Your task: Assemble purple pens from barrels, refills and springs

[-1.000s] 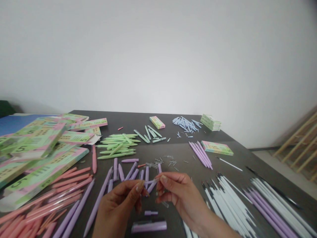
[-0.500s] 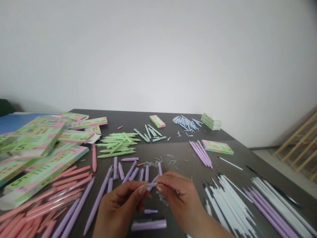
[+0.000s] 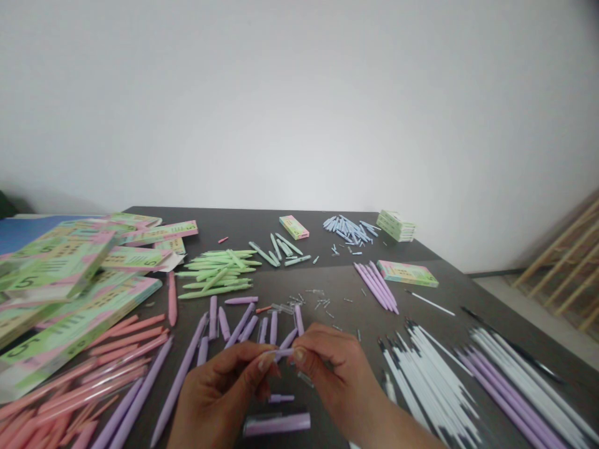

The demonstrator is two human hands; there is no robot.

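Note:
My left hand [image 3: 223, 388] and my right hand [image 3: 337, 373] meet low in the middle, each closed in a pinch. Between their fingertips is a small purple pen part [image 3: 283, 353], gripped at one end by either hand; the fingers hide much of it. Just below it, a short purple pen piece [image 3: 281, 398] and a thicker purple pen barrel with a clear section [image 3: 277, 424] lie on the dark table. Several loose purple barrel pieces [image 3: 241, 325] are scattered beyond my fingers, with tiny clear and metallic bits [image 3: 322, 304] behind them.
Coral pen barrels [image 3: 56, 399] and a heap of flat printed boxes [image 3: 70, 268] fill the left. Green pens [image 3: 218, 272] and pale blue parts [image 3: 349, 229] lie farther back. White refills [image 3: 433, 377] and purple pens [image 3: 503, 399] are on the right, near stacked boxes [image 3: 395, 226].
The view has shifted slightly, so the table's contents appear a little farther left. Both hands keep their pinch on the small purple part, which now looks more level.

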